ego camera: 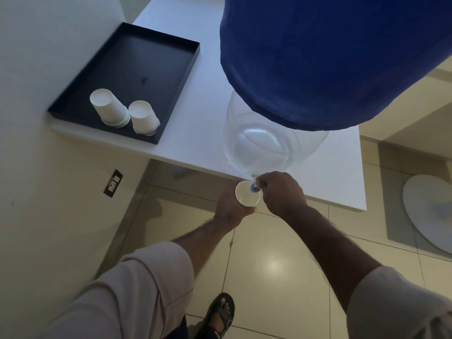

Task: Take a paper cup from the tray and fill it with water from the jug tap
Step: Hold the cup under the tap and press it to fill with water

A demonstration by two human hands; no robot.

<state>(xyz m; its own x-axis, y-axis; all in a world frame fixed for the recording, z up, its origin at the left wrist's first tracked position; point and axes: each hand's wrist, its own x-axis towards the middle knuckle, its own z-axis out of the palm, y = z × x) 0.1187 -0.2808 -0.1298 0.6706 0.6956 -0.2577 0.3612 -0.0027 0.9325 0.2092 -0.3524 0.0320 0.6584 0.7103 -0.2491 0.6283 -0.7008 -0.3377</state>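
Note:
A clear water jug [271, 143] stands at the front edge of the white table [210, 133], its upper part under a dark blue cloth cover [330, 52]. Its small blue tap [255, 187] sticks out past the table edge. My right hand [281, 192] grips the tap from the right. My left hand [231, 206] holds a white paper cup [245, 194] upright, with its mouth directly under the tap. Further left, a black tray [137, 59] holds two stacks of upside-down paper cups [110, 107] in its near corner.
The table edge runs just behind my hands. Below is a tiled floor [269, 265] with my sandalled foot [220, 314]. A wall with a socket plate [113, 183] is at the left. A round grey base [430, 211] lies on the floor at the right.

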